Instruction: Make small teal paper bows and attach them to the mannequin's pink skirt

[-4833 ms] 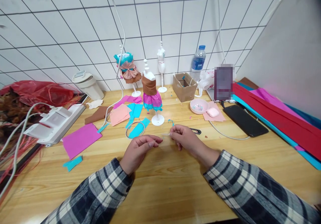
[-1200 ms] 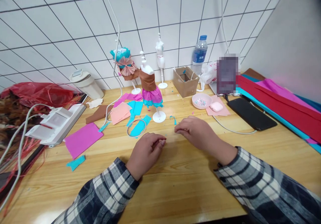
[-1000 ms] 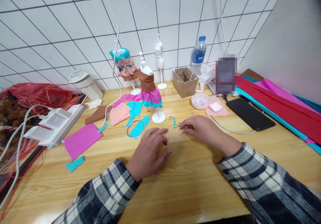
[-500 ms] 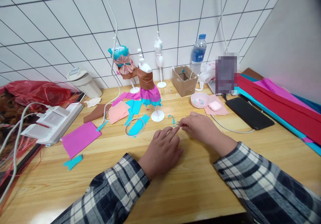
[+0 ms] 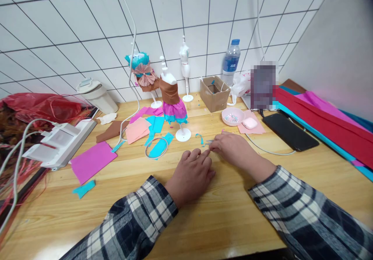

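Observation:
My right hand (image 5: 229, 148) is closed in a pinch on a small silvery pointed tool (image 5: 208, 142), mostly hidden by the fingers. Beside it, my left hand (image 5: 190, 176) rests low on the wooden table, fingers apart, the index finger stretched toward the right fingertips. Just beyond them lies a thin curled turquoise scrap (image 5: 199, 138). A small dress form (image 5: 169, 93) wears a brown bodice and a magenta skirt with turquoise trim. Left of it are a metal ring (image 5: 156, 148) over turquoise paper, and peach sheets (image 5: 138, 129).
Behind stand another dressed form (image 5: 145, 73), a bare white form (image 5: 184, 60), a cardboard box (image 5: 215, 93) and a water bottle (image 5: 231, 60). A pink bowl of beads (image 5: 233, 117) and a phone (image 5: 290, 131) lie right; magenta paper (image 5: 93, 162) and a power strip (image 5: 67, 141) left.
My left hand has shifted slightly to the right, its fingers a little more bent. A bit more of the silvery tool shows at my right fingertips. The things around have stayed put.

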The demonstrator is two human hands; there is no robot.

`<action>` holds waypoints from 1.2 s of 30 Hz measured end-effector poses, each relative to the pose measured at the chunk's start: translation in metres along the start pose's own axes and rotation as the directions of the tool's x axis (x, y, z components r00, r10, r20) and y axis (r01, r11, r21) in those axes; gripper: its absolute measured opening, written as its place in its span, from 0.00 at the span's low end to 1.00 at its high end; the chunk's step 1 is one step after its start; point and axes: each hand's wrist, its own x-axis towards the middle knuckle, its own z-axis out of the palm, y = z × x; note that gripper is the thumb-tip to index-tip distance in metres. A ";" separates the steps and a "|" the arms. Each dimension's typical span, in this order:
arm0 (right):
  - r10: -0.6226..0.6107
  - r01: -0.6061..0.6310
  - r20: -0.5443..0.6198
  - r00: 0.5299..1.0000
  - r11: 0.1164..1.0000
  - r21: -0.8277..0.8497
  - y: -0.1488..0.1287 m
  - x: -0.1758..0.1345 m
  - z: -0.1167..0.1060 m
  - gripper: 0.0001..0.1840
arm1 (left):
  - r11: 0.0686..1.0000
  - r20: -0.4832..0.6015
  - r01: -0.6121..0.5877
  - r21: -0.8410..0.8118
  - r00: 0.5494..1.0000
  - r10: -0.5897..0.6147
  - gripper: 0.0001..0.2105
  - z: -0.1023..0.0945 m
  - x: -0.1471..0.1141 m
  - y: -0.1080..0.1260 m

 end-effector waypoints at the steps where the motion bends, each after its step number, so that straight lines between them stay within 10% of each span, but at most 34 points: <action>1: 0.006 -0.006 0.005 1.000 1.000 0.000 0.000 0.000 -0.001 0.12 | 1.000 0.002 0.003 0.007 1.000 -0.003 0.11 -0.001 0.001 0.001; 21: 0.174 -0.170 -0.106 0.979 0.985 0.040 0.006 -0.002 -0.006 0.11 | 0.973 -0.071 0.082 -0.214 0.993 -0.099 0.07 -0.010 -0.002 -0.014; 29: 0.236 -0.230 -0.101 0.967 0.971 0.060 0.019 -0.001 -0.008 0.13 | 0.959 -0.215 0.209 -0.189 0.945 -0.248 0.12 -0.036 -0.051 -0.098; 36: 0.163 -0.149 -0.163 0.973 0.985 0.091 0.007 -0.002 -0.006 0.13 | 0.940 -0.005 0.334 -0.071 0.942 -0.336 0.13 -0.034 -0.089 -0.142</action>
